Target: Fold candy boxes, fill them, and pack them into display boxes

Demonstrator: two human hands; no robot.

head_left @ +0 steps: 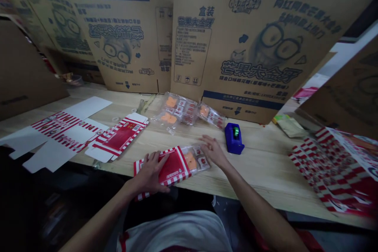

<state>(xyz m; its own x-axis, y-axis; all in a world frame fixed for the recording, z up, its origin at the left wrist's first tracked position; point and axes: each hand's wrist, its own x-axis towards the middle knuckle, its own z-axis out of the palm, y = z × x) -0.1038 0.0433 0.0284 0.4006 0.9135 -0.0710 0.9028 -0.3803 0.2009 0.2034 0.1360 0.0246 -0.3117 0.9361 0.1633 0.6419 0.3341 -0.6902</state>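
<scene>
Under your left fingers: one carton, red with white stripes, lying on its side at the near edge of the table. Long axis runs from near left to far right; the open end points far right, with a clear tray of orange sweets sticking out of it.

Left hand: fingers spread wide across the carton, pressing from above, not pinching. That flat spread is the sound hold, as it steadies the carton along its length.

Right hand: fingers open and loosely curved at the tray's far end. Contact cannot be told from this view. Keep them square to the tray, in line with the long axis.

Just past your right fingertips: blue tape dispenser, two loose trays.

Left of your left fingers: flat carton blank, white-backed blank.

Well right of your fingers: pile of printed blanks.

Beyond all: cardboard sheets.
</scene>
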